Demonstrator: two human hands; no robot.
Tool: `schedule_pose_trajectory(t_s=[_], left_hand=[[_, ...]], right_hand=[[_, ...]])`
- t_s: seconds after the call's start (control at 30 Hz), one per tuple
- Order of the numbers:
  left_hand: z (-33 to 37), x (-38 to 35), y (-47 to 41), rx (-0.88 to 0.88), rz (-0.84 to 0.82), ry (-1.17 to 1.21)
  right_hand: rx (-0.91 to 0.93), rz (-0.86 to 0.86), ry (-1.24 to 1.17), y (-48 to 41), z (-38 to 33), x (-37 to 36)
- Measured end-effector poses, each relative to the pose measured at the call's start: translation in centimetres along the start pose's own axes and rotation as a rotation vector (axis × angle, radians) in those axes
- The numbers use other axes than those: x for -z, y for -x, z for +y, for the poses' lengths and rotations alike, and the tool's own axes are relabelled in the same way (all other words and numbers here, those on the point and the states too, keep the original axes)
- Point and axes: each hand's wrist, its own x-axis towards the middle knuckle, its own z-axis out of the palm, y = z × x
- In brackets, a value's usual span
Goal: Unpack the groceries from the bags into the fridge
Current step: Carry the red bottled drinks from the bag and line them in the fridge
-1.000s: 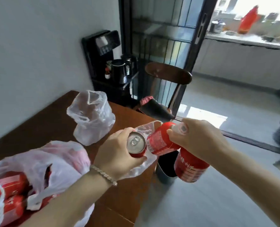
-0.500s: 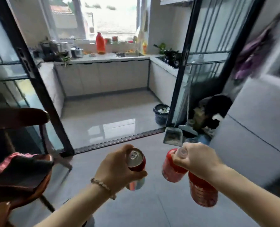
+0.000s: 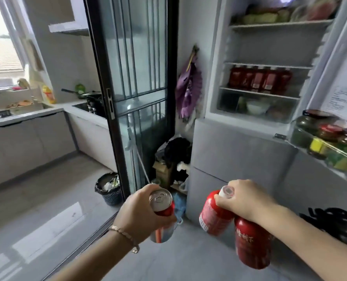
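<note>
**Drinks held before the open fridge (image 3: 235, 151)**

The left grip (image 3: 140, 216) is wrapped round an upright red can (image 3: 162, 201). The right grip (image 3: 249, 201) clasps two red bottles (image 3: 213, 217) by their necks, both hanging tilted above the floor (image 3: 178, 260). Beyond stands the fridge, upper door open; a row of red drinks (image 3: 259, 80) sits on a middle shelf, jars (image 3: 329, 138) in the door rack.

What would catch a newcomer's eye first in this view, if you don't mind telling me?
In the foreground, the left hand grips a silver-topped can and the right hand holds two red bottles by their tops. Ahead on the right stands the open fridge, with a row of red bottles on a lower shelf and jars in its door.
</note>
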Motion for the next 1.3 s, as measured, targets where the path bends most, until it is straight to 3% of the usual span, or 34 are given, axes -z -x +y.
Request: schedule_pose_trajectory(t_s=[0.37, 0.57, 1.1, 1.3], left_hand=[[7.9, -5.0, -29.5, -0.246, -0.095, 0.136], [13.3, -11.0, -42.5, -0.312, -0.018, 0.227], [23.8, -21.0, -71.9, -0.427, 0.082, 0.395], [25.4, -23.8, -79.4, -0.423, -0.010, 0.472]], right_hand=[[-0.235, 0.282, -0.153, -20.2, 5.2, 9.1], [-0.241, 0.389, -0.198, -32.4, 10.9, 11.5], [-0.315, 0.635, -0.110, -56.3, 20.9, 20.2], [-0.432, 0.641, -0.081, -62.7, 23.1, 20.7]])
